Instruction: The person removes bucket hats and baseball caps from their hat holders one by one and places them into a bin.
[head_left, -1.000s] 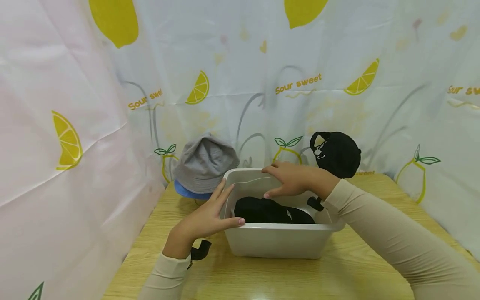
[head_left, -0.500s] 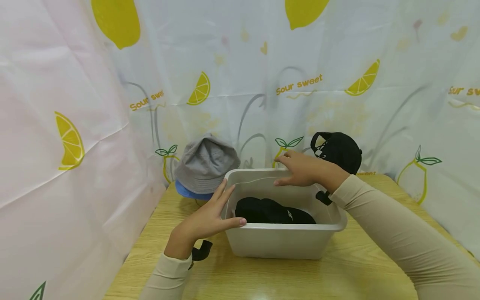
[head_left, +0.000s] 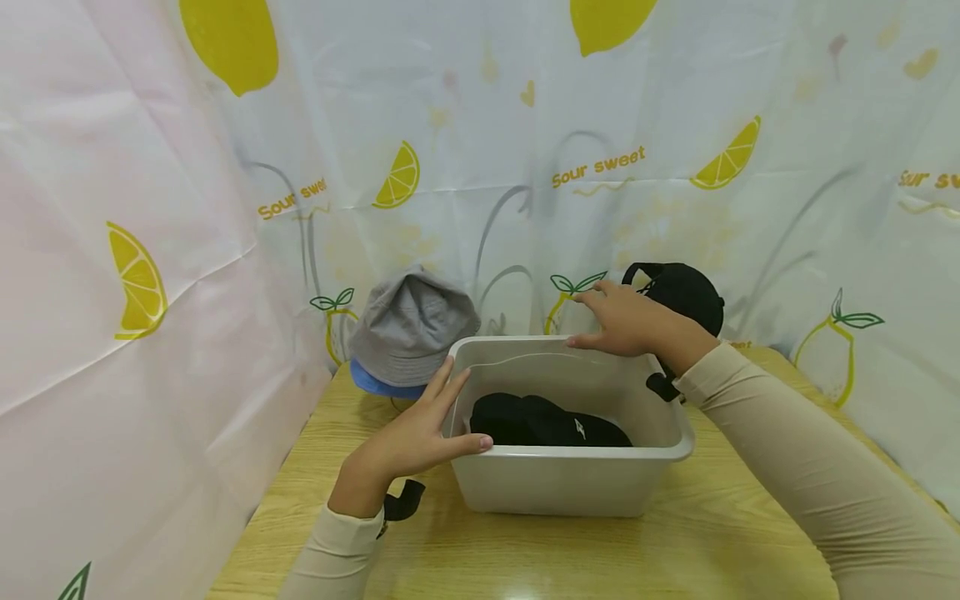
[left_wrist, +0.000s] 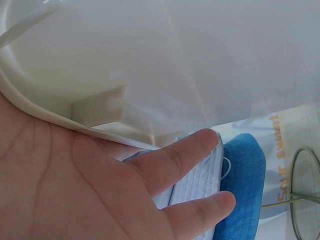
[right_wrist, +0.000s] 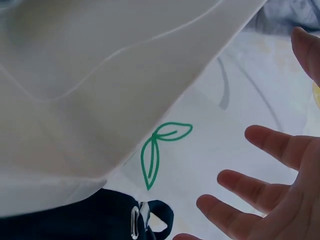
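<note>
A beige plastic bin (head_left: 555, 485) stands on the table with a black cap (head_left: 521, 421) lying inside it. My left hand (head_left: 411, 442) rests against the bin's left front corner, thumb along the front rim and straight fingers up the left side. In the left wrist view its palm lies right at the rim. My right hand (head_left: 636, 321) hovers over the back right rim, fingers spread and holding nothing. Just behind it sits a second black cap (head_left: 688, 293), partly covered by the hand in the head view. In the right wrist view its strap and buckle (right_wrist: 135, 220) show below the bin.
A grey bucket hat (head_left: 414, 329) sits over a blue hat (head_left: 381, 383) behind the bin's left side. A thin wire stand (left_wrist: 304, 192) shows beside the blue hat in the left wrist view. A lemon-print curtain (head_left: 480, 108) backs the wooden table (head_left: 525, 558).
My right hand has moved from over the cap inside the bin, up and rightward, to the back right rim near the other black cap. The left hand stays put.
</note>
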